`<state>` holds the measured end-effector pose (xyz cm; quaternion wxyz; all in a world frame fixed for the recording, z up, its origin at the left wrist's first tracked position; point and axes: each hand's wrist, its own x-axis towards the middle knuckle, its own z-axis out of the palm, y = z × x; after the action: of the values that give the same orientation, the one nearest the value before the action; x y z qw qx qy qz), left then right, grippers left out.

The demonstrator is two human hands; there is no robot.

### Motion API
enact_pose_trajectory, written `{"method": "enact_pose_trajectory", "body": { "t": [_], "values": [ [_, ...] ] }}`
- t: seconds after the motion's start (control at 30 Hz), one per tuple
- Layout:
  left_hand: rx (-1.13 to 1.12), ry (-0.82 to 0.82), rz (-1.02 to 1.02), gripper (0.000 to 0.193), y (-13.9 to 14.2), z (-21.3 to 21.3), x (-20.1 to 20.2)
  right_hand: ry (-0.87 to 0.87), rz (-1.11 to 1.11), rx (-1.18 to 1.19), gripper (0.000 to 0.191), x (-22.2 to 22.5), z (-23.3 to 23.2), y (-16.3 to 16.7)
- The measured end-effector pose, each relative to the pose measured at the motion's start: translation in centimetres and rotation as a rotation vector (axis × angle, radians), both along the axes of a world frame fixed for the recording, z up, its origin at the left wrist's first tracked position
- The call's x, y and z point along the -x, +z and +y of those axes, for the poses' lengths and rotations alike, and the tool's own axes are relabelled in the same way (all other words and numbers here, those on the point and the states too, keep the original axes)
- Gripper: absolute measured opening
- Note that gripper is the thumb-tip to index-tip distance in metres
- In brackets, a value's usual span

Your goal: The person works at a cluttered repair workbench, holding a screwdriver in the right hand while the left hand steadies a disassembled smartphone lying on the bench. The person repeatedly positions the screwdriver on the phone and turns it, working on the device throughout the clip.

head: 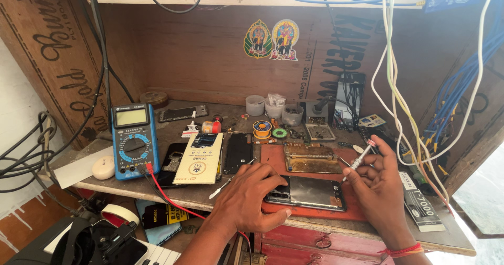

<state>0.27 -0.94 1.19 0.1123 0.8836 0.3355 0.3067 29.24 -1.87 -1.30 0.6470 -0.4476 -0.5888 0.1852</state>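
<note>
- Head view: the opened phone (307, 193) lies flat on the red mat (273, 157), long axis left to right, its left end pressed under the left hand (251, 191), fingers together.
- Right of the phone, the right hand (379, 183) has fingers clamped on a screwdriver (357, 161), tip angled down toward the phone's right edge.
- Behind the phone: metal fixture (311, 158); far to its left, blue multimeter (134, 139).
</note>
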Motion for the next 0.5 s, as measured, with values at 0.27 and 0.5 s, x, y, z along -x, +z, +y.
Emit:
{"method": "enact_pose_trajectory", "body": {
  "t": [0.27, 0.5],
  "values": [
    [-0.025, -0.002, -0.015, 0.056, -0.04, -0.10, 0.09, 0.012, 0.011, 0.024, 0.083, 0.11, -0.02, 0.19],
    [-0.034, 0.001, -0.007, 0.056, -0.20, 0.03, 0.04, 0.011, 0.004, 0.029, 0.084, 0.22, -0.20, 0.29]
  ]
}}
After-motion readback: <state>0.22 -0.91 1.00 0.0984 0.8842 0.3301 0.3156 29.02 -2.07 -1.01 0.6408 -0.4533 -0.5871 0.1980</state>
